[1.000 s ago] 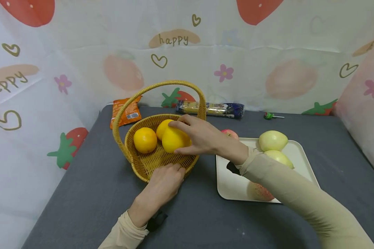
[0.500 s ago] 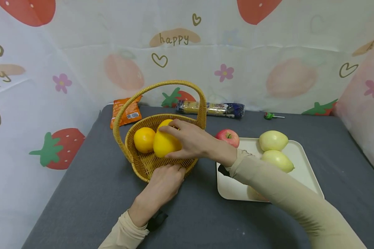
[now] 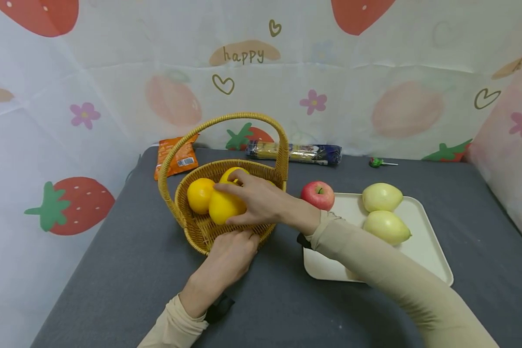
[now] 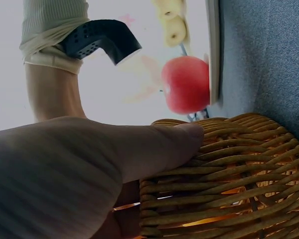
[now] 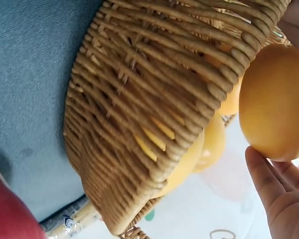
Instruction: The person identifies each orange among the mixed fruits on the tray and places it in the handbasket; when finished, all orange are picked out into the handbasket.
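Observation:
My right hand holds a smooth, rounded yellow fruit between thumb and fingers, over the inside of a wicker basket. In the right wrist view that fruit shows at the basket's rim, fingertips against its side. My left hand grips the near rim, its thumb outside the weave in the left wrist view and its other fingers mostly hidden. Inside the basket lie an orange at the left and another yellow fruit behind the held one, partly covered by my right hand.
A cream tray at right carries two pale yellow-green fruits. A red apple is at its far left corner. Along the back lie an orange packet, a long wrapped pack and a lollipop. The basket's tall handle arches overhead.
My right hand has moved left and slightly toward me with the yellow fruit, lower over the basket. The apple has come into fuller view. My left hand stays on the rim.

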The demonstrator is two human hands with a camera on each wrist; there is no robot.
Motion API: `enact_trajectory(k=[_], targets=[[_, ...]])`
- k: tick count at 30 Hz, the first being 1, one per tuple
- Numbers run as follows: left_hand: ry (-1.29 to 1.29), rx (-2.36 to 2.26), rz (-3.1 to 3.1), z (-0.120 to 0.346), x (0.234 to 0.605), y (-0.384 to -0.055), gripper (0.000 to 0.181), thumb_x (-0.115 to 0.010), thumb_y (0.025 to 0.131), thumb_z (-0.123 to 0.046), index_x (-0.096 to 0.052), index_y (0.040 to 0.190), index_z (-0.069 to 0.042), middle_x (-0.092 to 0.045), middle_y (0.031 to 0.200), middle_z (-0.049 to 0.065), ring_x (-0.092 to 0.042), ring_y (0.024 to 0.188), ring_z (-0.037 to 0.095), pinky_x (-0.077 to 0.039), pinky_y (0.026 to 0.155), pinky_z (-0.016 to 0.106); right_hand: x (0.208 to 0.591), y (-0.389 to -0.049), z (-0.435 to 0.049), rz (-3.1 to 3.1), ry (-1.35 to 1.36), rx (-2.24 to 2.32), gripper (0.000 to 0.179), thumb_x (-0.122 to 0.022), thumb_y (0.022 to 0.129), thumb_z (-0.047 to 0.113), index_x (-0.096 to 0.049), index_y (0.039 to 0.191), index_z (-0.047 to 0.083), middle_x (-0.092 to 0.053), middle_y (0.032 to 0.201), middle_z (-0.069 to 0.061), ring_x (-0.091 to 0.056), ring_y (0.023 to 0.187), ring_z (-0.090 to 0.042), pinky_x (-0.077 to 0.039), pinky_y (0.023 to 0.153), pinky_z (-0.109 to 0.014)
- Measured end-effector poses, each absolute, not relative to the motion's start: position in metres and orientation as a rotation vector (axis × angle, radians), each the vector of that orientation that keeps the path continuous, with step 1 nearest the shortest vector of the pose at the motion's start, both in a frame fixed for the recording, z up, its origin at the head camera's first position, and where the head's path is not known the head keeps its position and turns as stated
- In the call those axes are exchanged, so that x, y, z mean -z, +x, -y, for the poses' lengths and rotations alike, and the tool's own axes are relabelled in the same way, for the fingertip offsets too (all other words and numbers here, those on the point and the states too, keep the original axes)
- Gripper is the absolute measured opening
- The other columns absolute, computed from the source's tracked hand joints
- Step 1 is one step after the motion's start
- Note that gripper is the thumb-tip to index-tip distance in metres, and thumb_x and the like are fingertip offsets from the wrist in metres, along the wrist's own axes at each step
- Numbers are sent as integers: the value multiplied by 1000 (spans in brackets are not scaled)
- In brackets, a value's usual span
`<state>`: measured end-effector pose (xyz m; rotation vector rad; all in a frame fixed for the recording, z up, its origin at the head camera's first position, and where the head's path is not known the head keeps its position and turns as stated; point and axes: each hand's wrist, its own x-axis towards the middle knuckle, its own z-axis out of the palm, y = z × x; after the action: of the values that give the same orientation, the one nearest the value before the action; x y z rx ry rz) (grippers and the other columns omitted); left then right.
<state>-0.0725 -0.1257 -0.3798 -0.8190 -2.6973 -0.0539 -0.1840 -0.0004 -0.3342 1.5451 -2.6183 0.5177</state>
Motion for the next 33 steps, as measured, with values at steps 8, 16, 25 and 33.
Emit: enact_trajectory(k=[8,16,25,33], targets=[[-812,29,2679,125,380,-73,29,-70,86,-8,-53,64,-13,-47,63,0,-45,48,15,-38,43,27,336,-183,8,2672,1558,-474,73,-73,83,45,-47,145,17,-50,134,-14,-58,109,-26,-51,94,-34],[-804,21,2688,125,379,-72,28,-70,87,-9,-53,65,-12,-47,62,0,-46,50,16,-40,44,28,339,-184,12,2741,1536,-459,74,-73,83,46,-45,146,19,-50,136,-13,-59,108,-24,-52,91,-32],[-816,-12,2687,125,380,-72,20,-70,87,-11,-60,70,-12,-55,68,0,-52,57,15,-45,49,27,340,-185,14,2707,1572,-516,49,-63,95,24,-50,141,14,-60,127,-10,-62,104,-21,-53,88,-31],[-811,-21,2681,125,379,-71,25,-71,87,-10,-56,68,-13,-50,64,0,-48,53,14,-39,46,26,341,-185,17,2684,1842,-354,35,-55,99,12,-61,133,15,-52,146,-11,-48,137,-27,-37,114,-37]])
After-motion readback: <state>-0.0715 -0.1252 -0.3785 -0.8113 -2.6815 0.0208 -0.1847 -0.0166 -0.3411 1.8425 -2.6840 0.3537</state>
